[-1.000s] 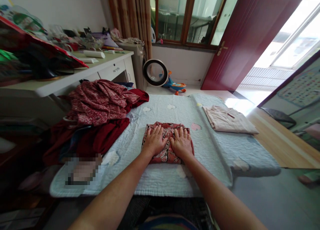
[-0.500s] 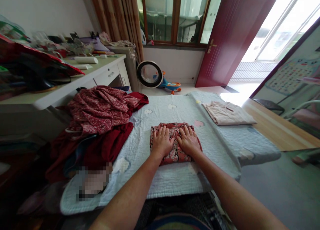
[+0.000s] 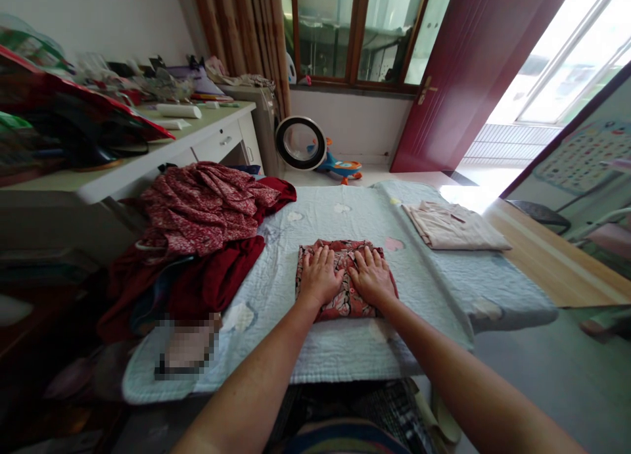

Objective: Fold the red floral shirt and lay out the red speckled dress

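Note:
A folded red patterned garment (image 3: 345,301) lies on the pale blue quilt (image 3: 315,349) in front of me. My left hand (image 3: 320,276) rests flat on its left half, fingers stretched out. My right hand (image 3: 373,276) lies flat on its right half, fingers spread. Both palms press down on the cloth side by side, thumbs almost touching. Neither hand holds anything.
A heap of unfolded red clothes (image 3: 202,211) sits at the quilt's left. A folded beige garment (image 3: 456,227) lies at the far right. A cluttered white desk (image 3: 148,152) stands to the left; a round fan (image 3: 300,144) and a toy stand by the far wall.
Both hands stay flat on the folded garment in the same place. Only the camera has shifted slightly.

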The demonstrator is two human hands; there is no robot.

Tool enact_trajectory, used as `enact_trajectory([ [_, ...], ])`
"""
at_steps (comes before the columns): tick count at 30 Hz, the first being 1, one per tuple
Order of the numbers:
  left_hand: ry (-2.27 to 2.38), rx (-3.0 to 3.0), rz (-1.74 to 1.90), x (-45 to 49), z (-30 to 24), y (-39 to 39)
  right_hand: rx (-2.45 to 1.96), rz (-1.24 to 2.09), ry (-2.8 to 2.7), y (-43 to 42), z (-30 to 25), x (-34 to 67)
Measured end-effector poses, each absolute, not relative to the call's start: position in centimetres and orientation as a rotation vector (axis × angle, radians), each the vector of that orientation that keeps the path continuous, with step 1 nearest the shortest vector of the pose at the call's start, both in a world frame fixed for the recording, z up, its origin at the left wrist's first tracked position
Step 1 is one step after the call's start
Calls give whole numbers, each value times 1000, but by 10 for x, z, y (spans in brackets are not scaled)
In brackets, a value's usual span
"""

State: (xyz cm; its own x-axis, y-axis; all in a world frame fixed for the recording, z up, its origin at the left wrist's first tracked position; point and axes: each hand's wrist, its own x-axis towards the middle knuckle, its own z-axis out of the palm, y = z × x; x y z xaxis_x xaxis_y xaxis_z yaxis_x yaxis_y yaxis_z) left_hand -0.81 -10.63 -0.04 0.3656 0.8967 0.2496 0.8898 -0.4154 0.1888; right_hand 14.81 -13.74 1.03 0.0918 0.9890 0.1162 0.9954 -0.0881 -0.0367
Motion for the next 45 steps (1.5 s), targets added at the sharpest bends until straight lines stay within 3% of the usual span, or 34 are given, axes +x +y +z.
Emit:
enact_trajectory([
  [45, 1691, 2552, 459, -10, 8, -106, -2187, -3, -2007, -136, 6, 152],
])
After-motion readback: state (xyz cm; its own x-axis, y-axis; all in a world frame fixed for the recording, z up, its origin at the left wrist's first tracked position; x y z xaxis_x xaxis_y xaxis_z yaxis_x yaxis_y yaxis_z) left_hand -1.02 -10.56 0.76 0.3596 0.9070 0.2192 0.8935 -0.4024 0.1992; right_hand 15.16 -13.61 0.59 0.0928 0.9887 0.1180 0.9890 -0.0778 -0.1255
